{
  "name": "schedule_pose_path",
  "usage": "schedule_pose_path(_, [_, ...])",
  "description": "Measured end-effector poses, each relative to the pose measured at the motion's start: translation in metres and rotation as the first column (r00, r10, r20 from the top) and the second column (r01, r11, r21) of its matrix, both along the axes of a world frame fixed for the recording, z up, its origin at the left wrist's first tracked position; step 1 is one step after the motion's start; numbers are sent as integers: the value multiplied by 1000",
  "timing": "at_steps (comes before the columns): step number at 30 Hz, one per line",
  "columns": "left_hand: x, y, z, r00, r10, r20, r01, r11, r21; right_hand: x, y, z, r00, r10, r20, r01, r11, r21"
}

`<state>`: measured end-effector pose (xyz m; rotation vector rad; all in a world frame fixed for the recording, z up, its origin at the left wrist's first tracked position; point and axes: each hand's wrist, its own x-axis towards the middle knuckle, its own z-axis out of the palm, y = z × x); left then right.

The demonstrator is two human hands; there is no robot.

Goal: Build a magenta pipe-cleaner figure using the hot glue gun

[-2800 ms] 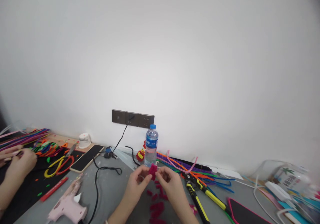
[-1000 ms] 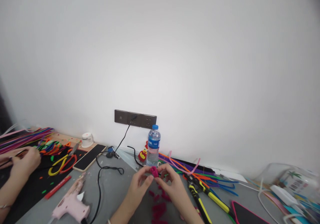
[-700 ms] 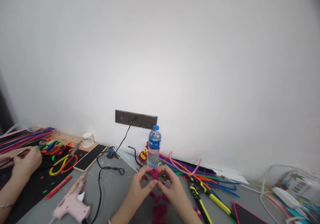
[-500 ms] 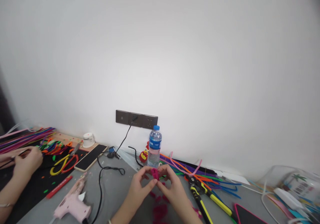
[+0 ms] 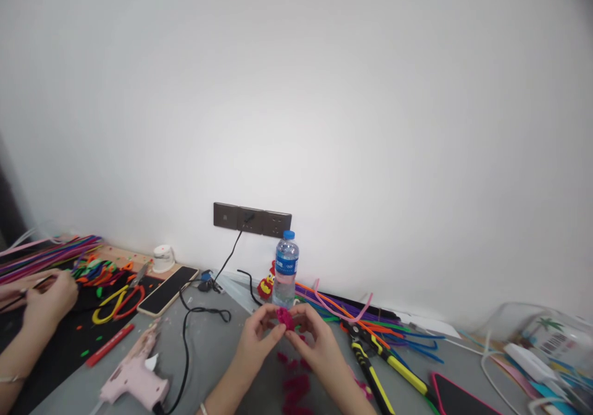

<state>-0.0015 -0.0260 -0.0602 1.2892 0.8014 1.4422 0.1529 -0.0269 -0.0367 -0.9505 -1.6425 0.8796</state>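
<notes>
Between my two hands, just in front of the water bottle point(image 5: 286, 267), is a small magenta fuzzy piece point(image 5: 286, 318) that looks like bent pipe cleaner. My left hand point(image 5: 257, 335) pinches it from the left with thumb and fingers. From the right, my right hand point(image 5: 311, 333) grips it the same way. More magenta fuzzy pieces point(image 5: 296, 385) lie on the grey table below, between my forearms. Behind the bottle's left side stands a small red and yellow figure point(image 5: 267, 284).
At left lie a pink glue gun point(image 5: 136, 375), a red marker point(image 5: 110, 345), scissors point(image 5: 121, 301) and a phone point(image 5: 167, 291). Yellow-black pliers point(image 5: 370, 365) and coloured pipe cleaners point(image 5: 393, 335) lie at right. A co-worker's hand point(image 5: 53, 297) holds a thin black strand at far left.
The magenta piece has been turned and tilted between my fingers and has shifted slightly left. My hands stay in nearly the same place.
</notes>
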Motion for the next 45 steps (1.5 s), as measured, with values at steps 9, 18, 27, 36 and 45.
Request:
schedule_pose_path(9, [2,-3,5,996,-37,79,39,999,-31,-2,-3,2,995,69,-74,-70,997,-13])
schedule_pose_path(18, [-1,-2,3,1000,-16,4,16,1000,-7,-2,-2,0,998,31,-60,-32,999,-20])
schedule_pose_path(27, [-1,-2,4,1000,10,-9,-10,1000,-3,-2,-4,4,999,27,18,-28,998,49])
schedule_pose_path(36, [0,0,2,999,-5,39,5,1000,6,-1,-5,7,998,62,5,-62,998,19])
schedule_pose_path(45, [0,-4,5,997,-41,59,44,998,-42,-1,-4,5,999,41,-19,-41,999,5])
